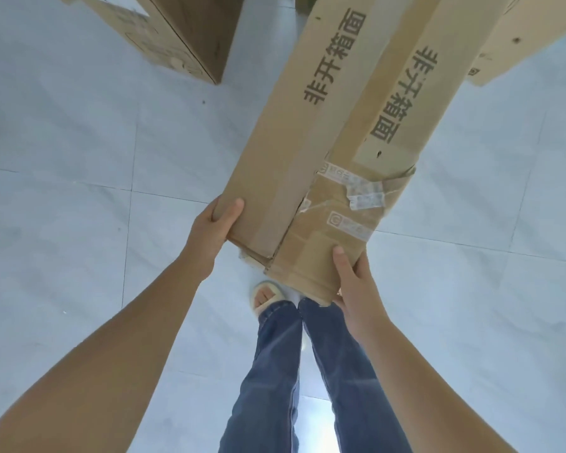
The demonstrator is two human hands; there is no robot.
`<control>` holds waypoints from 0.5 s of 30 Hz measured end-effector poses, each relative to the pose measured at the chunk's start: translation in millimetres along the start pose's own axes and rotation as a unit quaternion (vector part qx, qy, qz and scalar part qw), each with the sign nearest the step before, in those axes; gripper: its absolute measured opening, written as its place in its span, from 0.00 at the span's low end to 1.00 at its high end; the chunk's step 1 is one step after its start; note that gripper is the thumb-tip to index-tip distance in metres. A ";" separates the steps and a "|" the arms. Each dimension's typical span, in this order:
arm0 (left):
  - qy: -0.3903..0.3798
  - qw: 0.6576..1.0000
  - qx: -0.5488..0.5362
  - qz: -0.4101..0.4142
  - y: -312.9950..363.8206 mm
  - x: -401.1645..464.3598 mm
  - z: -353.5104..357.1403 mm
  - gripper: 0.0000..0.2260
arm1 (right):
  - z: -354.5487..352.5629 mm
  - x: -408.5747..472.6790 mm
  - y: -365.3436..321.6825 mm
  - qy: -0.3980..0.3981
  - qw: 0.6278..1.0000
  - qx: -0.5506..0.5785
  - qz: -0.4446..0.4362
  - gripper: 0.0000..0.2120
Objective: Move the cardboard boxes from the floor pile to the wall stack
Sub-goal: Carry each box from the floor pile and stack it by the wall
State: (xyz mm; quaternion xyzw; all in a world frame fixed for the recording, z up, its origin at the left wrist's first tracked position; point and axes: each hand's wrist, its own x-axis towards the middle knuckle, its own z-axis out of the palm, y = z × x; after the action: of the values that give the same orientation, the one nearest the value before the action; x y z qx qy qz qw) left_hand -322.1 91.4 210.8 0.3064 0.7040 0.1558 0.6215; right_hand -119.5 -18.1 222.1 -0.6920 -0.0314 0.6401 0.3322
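Between the person's two hands, held up off the floor, is a long cardboard box (327, 132), its near end at about thigh height and its far end running out of sight at the top of the view. It looks like two narrow cartons taped together; the tape at the near end is torn and wrinkled. The left hand (214, 230) clasps the near left corner, thumb on top and fingers curled underneath. The right hand (352, 282) cups the near right corner, thumb pressed on the top face, fingers hidden below. Under the box stand jeans-clad legs (307, 371) and a pale sandal (264, 297) on the tiled floor (79, 191). Another box (177, 37) sits upper left, and a further one (517, 44) shows at the upper right edge. No wall appears, so I judge this box mid-carry, not yet stacked, with at least these others possibly still to move.
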 end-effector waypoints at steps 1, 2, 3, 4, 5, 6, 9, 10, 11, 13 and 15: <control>-0.003 1.000 -0.017 0.000 2.1 -0.6 0.4 0.12 | -0.6 -1.4 -3.0 -0.007 1.000 0.016 0.006 0.22; -0.003 1.000 -0.023 0.002 4.9 -3.4 1.8 0.11 | -1.6 -4.7 -7.5 -0.011 0.999 0.037 0.012 0.20; -0.002 1.000 -0.025 0.007 9.2 -8.7 3.6 0.09 | -3.4 -9.8 -13.3 -0.011 0.998 0.056 0.015 0.19; -0.001 1.000 -0.027 0.015 15.0 -16.0 5.2 0.08 | -5.5 -17.3 -20.7 -0.010 0.997 0.071 0.013 0.18; 0.001 0.999 -0.037 0.024 21.9 -25.1 5.7 0.07 | -7.5 -27.9 -30.0 -0.010 0.997 0.081 0.005 0.18; 0.001 0.998 -0.053 0.030 29.5 -35.9 5.0 0.06 | -9.3 -41.4 -39.8 -0.012 0.996 0.087 -0.008 0.18; -0.010 0.993 -0.113 0.026 57.9 -76.6 -1.7 0.14 | -9.9 -91.5 -66.4 -0.020 0.994 0.097 -0.049 0.24; -0.014 0.991 -0.133 0.026 67.7 -92.0 -4.6 0.17 | -7.5 -109.7 -73.9 -0.019 0.994 0.092 -0.057 0.26; -0.014 0.988 -0.152 0.030 77.9 -108.5 -7.5 0.18 | -3.8 -127.8 -81.0 -0.013 0.994 0.087 -0.063 0.26; -0.008 0.984 -0.174 0.037 98.5 -142.5 -15.0 0.18 | 6.1 -163.3 -94.6 0.002 0.993 0.091 -0.075 0.20; 0.013 0.983 -0.180 0.038 116.9 -177.0 -26.4 0.13 | 17.3 -198.0 -107.2 0.005 0.991 0.100 -0.087 0.16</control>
State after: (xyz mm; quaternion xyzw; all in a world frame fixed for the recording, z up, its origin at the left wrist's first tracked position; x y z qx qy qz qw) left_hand -312.9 74.3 423.7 0.2142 0.6602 0.3070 0.6512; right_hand -129.6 -20.4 447.7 -0.6535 -0.0256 0.6052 0.4539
